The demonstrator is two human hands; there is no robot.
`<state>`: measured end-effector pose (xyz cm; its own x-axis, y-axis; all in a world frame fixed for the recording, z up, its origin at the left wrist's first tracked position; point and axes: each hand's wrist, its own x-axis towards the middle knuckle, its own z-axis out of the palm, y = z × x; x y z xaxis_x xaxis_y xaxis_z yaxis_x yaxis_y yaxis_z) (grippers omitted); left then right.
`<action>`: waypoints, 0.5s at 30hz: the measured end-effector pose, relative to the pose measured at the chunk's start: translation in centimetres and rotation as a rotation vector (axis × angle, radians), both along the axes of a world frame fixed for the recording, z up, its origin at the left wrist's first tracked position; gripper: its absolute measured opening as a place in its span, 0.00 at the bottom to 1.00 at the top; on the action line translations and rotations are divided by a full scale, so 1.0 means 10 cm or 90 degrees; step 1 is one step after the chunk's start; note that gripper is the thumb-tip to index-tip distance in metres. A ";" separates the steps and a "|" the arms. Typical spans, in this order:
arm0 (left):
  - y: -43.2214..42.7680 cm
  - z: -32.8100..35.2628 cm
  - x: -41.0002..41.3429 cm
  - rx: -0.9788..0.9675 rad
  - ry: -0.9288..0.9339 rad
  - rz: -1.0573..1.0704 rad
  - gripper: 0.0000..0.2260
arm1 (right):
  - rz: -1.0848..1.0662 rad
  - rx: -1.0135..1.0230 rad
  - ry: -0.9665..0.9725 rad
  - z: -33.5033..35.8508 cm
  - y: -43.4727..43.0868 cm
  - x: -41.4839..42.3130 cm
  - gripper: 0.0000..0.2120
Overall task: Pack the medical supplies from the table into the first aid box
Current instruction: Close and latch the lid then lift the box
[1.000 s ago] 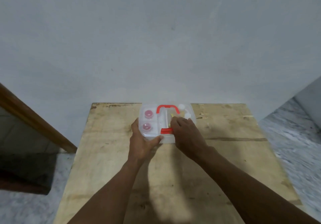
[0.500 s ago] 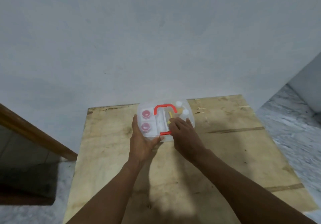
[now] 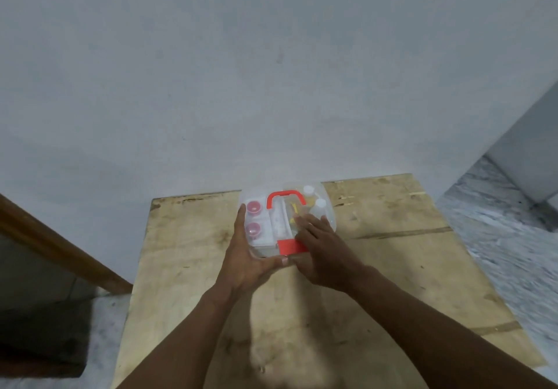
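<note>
While the first aid box [image 3: 279,222] sits on the surface [image 3: 392,268] near its far edge, approx. mid-width, I have both hands on it. Box spec: clear plastic, lid down, red handle [image 3: 285,197] lying flat on top, red latch [image 3: 288,245] at the near side. Left hand [image 3: 247,256]: grips the near-left corner, w/ fingers running along the left wall and thumb hooked across the near edge, tip just below the latch. Right hand [image 3: 323,249]: laid palm-down on the right half of the lid, fingers extended & slightly spread, nothing clasped. Its thumb side lies beside the latch; contact w/ the latch cannot be confirmed. Contents visible thru the lid: two pink caps [image 3: 253,207] in the left compartments, one behind the other; a yellow item [image 3: 293,207] in the middle section, partly under my right fingertips; two white-capped bottles [image 3: 308,190] at far right, close together. Whether the latch is engaged: cannot tell. Surface is worn plywood, far edge at a grey wall [image 3: 271,86]. Marbled floor [image 3: 513,237] lies to the right, and a brown wooden rail [image 3: 54,243] slants down on the left.
</note>
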<state>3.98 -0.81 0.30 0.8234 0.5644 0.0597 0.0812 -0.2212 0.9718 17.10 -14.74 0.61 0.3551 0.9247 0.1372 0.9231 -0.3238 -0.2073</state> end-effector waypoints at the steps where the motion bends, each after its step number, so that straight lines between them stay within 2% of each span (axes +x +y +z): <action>1: 0.01 0.00 -0.02 -0.006 0.002 -0.001 0.49 | 0.017 -0.006 0.018 0.02 -0.04 0.04 0.19; 3: 0.04 0.02 -0.05 -0.023 0.012 -0.027 0.51 | 0.046 0.001 0.034 0.07 -0.08 0.07 0.14; 5: 0.04 0.07 -0.05 -0.021 0.021 -0.066 0.47 | 0.074 0.031 -0.001 0.10 -0.11 0.06 0.09; 7: -0.01 0.15 -0.02 -0.008 0.020 -0.061 0.39 | 0.098 0.062 -0.039 0.08 -0.11 0.06 0.11; 10: -0.06 0.12 0.01 0.006 -0.005 -0.027 0.34 | 0.086 0.132 0.052 0.07 -0.13 0.12 0.14; 12: -0.09 0.09 0.03 0.053 -0.003 0.007 0.39 | 0.046 0.166 0.059 0.03 -0.14 0.20 0.19; 15: -0.01 -0.01 0.04 0.047 0.045 0.034 0.49 | -0.062 0.154 0.043 -0.12 -0.17 0.34 0.35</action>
